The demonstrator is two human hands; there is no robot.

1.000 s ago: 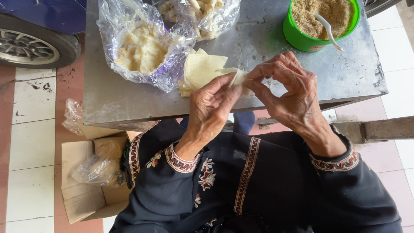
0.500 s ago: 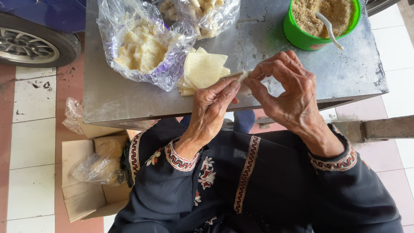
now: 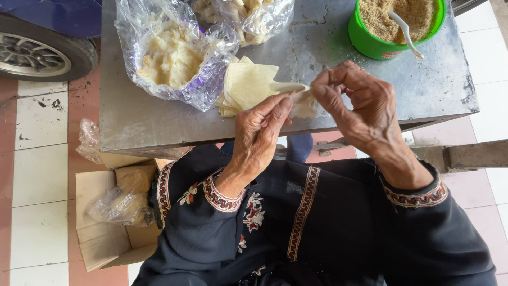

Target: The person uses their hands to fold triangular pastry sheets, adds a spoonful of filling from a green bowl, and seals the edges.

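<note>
Nearest the camera, two hands work above the front edge of the counter (image 3: 159, 127). The left hand (image 3: 259, 132) and the right hand (image 3: 360, 106) both pinch one small wrapper (image 3: 304, 103) between thumb and fingers; the fingers of each hand are closed on its edges, and the wrapper sits in the air between the two hands, just over the counter edge. The wrapper appears partly folded, so the shaping of this piece is judged to be under way and not complete; whether filling is already inside cannot be told. On the floor to the left stands one open cardboard box (image 3: 100, 238) with one crumpled plastic bag (image 3: 119, 206) in it. On the counter, just behind the hands, lies one stack of pale square wrappers (image 3: 246, 85); the sheets are too close to count, so a good supply is judged to remain. Left of the stack sits one clear bag of pale mashed filling (image 3: 169, 53). Farther back, one second clear bag (image 3: 254, 18) holds pale shaped pieces, judged to be finished items; their number cannot be counted. At the far right stands one green bowl (image 3: 370, 45) of brown crumbs with one white spoon (image 3: 405, 32) in it.
</note>
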